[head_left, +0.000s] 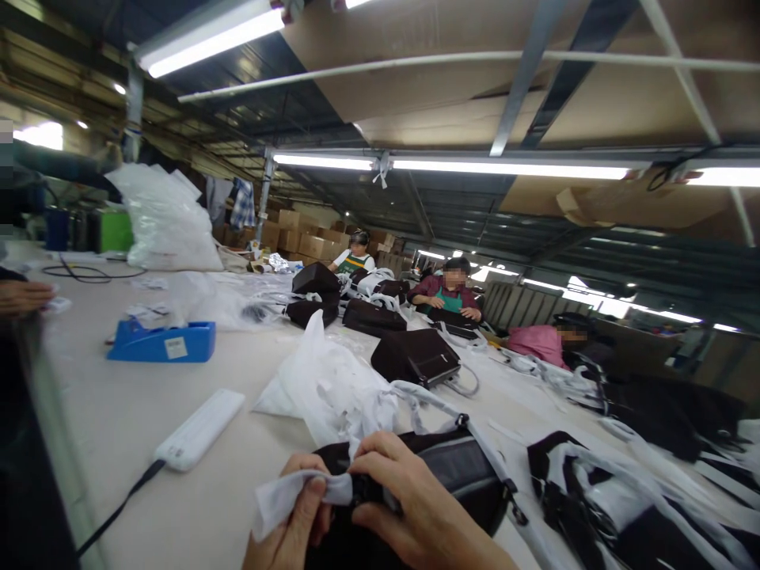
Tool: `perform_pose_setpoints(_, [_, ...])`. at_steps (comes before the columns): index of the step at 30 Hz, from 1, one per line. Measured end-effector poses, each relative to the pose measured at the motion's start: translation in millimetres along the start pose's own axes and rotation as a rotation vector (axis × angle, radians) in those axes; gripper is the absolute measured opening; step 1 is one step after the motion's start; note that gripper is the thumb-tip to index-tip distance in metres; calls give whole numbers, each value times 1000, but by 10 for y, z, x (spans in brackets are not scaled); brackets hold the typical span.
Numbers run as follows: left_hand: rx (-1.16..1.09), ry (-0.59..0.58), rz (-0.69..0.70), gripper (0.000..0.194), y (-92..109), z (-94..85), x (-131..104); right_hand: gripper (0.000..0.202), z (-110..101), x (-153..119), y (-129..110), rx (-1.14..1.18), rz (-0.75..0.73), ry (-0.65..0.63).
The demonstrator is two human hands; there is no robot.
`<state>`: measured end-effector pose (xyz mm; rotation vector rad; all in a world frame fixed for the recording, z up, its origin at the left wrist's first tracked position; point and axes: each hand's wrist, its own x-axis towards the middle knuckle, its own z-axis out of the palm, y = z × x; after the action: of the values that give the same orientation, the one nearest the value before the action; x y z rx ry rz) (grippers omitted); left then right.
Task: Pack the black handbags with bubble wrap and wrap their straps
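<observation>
A black bag with a grey panel lies at the table's near edge, under my hands. My left hand pinches a strip of white tissue paper between thumb and fingers. The strip runs rightward to a black buckle. My right hand closes round this buckle, its thumb below and fingers above. Part of the buckle is hidden by the fingers. Just beyond the hands sits a crumpled white plastic bag.
At the left stand a blue tape dispenser and a white power strip with a black cord. Several black bags lie further back. More wrapped bags are at the right. Co-workers sit across the table; another person's hand shows far left.
</observation>
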<state>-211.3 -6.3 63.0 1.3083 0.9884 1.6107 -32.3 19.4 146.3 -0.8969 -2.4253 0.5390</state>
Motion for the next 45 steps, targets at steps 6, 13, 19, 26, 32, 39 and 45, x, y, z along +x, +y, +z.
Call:
perform_pose_setpoints(6, [-83, -148, -91, 35, 153, -44, 36, 29, 183, -8, 55, 35, -52, 154])
perform_pose_setpoints(13, [101, -98, 29, 18, 196, -44, 88, 25, 311, -22, 85, 37, -33, 216])
perform_pose_setpoints(19, [115, 6, 63, 34, 27, -4, 50, 31, 315, -59, 93, 94, -28, 268])
perform_pose_setpoints(26, [-94, 85, -69, 48, -88, 77, 39, 31, 366, -57, 112, 130, -70, 340])
perform_pose_setpoints(32, [-165, 42, -129, 38, 69, 125, 61, 30, 389, -50, 140, 172, -48, 329])
perform_pose_setpoints(39, [95, 56, -12, 24, 49, 28, 63, 26, 468, -13, 176, 158, -2, 372])
perform_pose_setpoints(45, [782, 388, 723, 23, 545, -364, -77, 25, 530, 1, 189, 149, -2, 393])
